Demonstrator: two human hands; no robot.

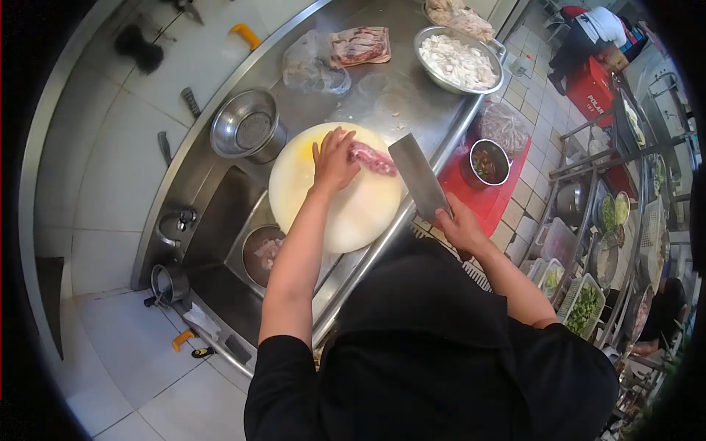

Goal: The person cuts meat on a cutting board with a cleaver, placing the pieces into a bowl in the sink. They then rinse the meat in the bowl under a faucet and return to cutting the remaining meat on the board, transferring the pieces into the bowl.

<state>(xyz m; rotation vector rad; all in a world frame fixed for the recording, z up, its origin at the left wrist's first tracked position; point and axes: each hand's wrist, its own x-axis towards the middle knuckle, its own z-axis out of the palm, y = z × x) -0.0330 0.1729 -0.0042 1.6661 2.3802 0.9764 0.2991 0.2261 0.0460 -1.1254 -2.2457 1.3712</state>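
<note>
A round white cutting board point(360, 213) lies across the sink's edge on the steel counter. On it is a long strip of raw pink meat point(375, 159). My left hand point(337, 163) holds the strip's left end, with its fingers bent over it; part of the meat is hidden under them. My right hand point(463, 226) is closed round the handle of a cleaver point(418, 173). The cleaver's broad blade is raised at the board's right side, close to the meat's free end but apart from it.
Around the board are a steel strainer bowl point(248, 126), a slab of raw meat point(360, 45), a bowl of pale cut meat point(460, 62), and a sink bowl point(259, 253) with meat pieces. A pot point(489, 163) stands on a red surface at right. Another person point(599, 29) bends over at the back.
</note>
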